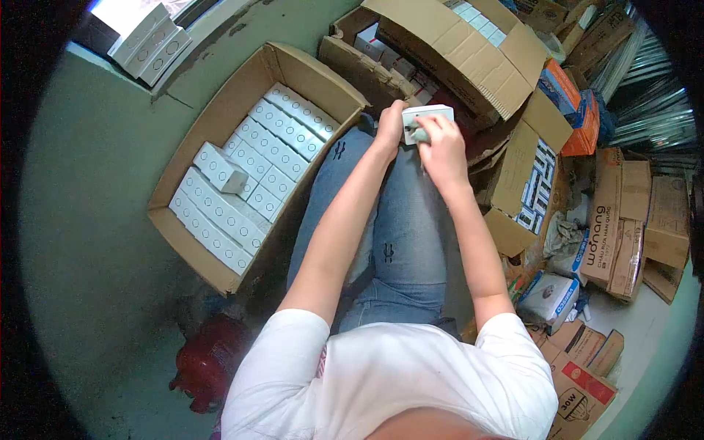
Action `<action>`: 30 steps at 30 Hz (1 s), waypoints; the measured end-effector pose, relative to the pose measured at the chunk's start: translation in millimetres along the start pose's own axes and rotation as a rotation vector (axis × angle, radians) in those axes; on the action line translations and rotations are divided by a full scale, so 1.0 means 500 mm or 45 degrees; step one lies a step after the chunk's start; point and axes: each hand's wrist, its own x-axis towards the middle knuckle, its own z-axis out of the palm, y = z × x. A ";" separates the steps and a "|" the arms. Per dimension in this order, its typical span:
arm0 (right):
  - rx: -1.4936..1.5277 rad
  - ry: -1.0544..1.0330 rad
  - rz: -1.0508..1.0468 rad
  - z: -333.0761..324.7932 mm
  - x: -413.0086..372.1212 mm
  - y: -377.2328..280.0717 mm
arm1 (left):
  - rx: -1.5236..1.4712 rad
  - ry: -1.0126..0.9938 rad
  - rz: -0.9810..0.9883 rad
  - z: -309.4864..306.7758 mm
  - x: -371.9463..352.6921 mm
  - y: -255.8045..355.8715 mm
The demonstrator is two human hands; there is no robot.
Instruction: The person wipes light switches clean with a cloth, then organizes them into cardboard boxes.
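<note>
A small white box is held over my knees. My left hand is closed on its left side. My right hand is closed in a pinch at the front of the box, with a small pale grey-green piece between its fingers; its kind is not clear. Some dark marks show on the box beside the fingertips. To my left stands an open carton with rows of white boxes marked with circles. One white box lies tilted on top of those rows.
White boxes are stacked on the window ledge. Another open carton stands ahead, and a carton of blue-and-white packs is at my right knee. Cardboard boxes are piled on the right. Something red is low on the left.
</note>
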 end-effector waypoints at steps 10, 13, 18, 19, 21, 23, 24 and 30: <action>-0.007 -0.062 0.052 -0.015 -0.021 0.000 | -0.118 0.039 0.021 0.000 0.017 -0.019; -0.063 0.117 0.218 -0.020 -0.005 0.029 | -0.120 0.032 -0.002 -0.002 0.020 -0.025; 0.021 0.010 0.073 -0.006 -0.024 0.011 | -0.122 0.068 0.019 -0.002 0.016 -0.021; 0.014 -0.022 0.124 -0.012 -0.027 0.014 | -0.121 0.074 0.017 0.000 0.014 -0.018; 0.000 -0.029 0.249 -0.027 -0.021 0.029 | -0.111 0.070 0.023 -0.001 0.013 -0.016; -0.056 0.092 0.302 -0.023 -0.007 0.044 | -0.079 0.037 0.027 -0.001 0.014 -0.018; -0.071 0.155 0.310 -0.019 -0.003 0.047 | -0.101 0.041 0.027 0.000 0.015 -0.020; 0.001 -0.142 0.092 -0.010 -0.037 0.001 | -0.123 0.079 0.030 0.000 0.019 -0.018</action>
